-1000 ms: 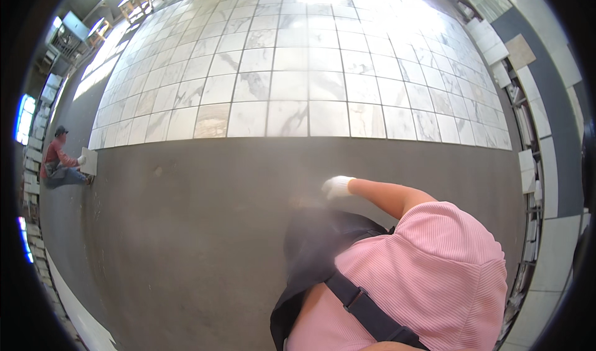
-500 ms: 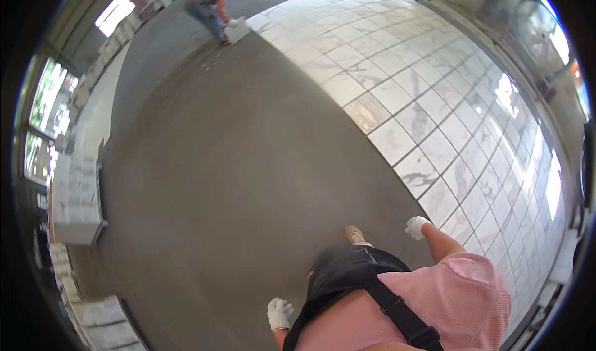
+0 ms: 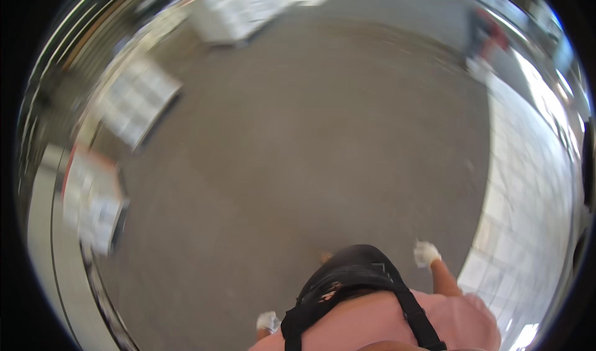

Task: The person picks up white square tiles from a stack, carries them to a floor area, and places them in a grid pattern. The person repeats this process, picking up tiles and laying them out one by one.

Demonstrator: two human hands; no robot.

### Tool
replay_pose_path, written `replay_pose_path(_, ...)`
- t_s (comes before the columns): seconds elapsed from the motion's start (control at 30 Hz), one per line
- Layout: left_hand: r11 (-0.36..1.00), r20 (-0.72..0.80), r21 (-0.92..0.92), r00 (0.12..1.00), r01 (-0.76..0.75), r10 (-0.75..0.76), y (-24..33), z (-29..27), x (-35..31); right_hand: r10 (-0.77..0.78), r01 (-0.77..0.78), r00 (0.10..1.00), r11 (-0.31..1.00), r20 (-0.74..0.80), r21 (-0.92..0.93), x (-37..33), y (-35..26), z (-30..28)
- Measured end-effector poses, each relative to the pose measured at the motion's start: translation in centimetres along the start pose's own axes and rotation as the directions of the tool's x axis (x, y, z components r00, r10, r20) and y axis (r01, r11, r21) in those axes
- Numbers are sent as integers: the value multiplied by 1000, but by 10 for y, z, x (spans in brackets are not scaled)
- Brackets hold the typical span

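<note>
My left hand (image 3: 268, 321), in a white work glove, hangs low beside my body, its fingers curled in and holding nothing that I can see. Farther right, my right hand (image 3: 426, 253) wears the same kind of glove. Its fingers look loosely closed, blurred by motion, with nothing visible in them. Both hands are held above the bare grey floor (image 3: 310, 140), touching nothing. Dark overalls (image 3: 354, 267) with black straps cover my front over a pink top. Part of my shoe (image 3: 326, 256) shows just ahead of them.
White marble-look tiles (image 3: 515, 183) cover the floor on the right. A co-worker (image 3: 487, 34) bends at the tiles' far edge by a pale block-like object (image 3: 479, 69). Stacks of white tiles or boxes (image 3: 139, 96) stand along the left, with another stack (image 3: 239, 9) farther back.
My view has swung left, so the tiles and co-worker now lie farther right and more stacks show on the left. Both hands remain at my sides, away from any object.
</note>
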State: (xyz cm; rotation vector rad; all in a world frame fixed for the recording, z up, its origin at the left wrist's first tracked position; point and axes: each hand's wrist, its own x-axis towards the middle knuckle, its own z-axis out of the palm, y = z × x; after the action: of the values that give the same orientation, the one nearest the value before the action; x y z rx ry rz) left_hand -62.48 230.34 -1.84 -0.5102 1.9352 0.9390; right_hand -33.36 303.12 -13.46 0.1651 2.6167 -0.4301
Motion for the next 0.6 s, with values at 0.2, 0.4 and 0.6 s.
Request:
replay_pose_path(0.2,985,-179,-171,984,-23,-8,91,-35,-24,-145,140,988,984,47,110,113,-15,-23)
replay_pose_path(0.4,993,-252,-111,968,-46,17,199,-62,12,230,-312,913,925,337,215,196,-30,-138)
replay_pose_path(0.6,982,-320,-6,931,-187,175,250,-90,49,104,-104,904,994,415,-22,349,-36,-248)
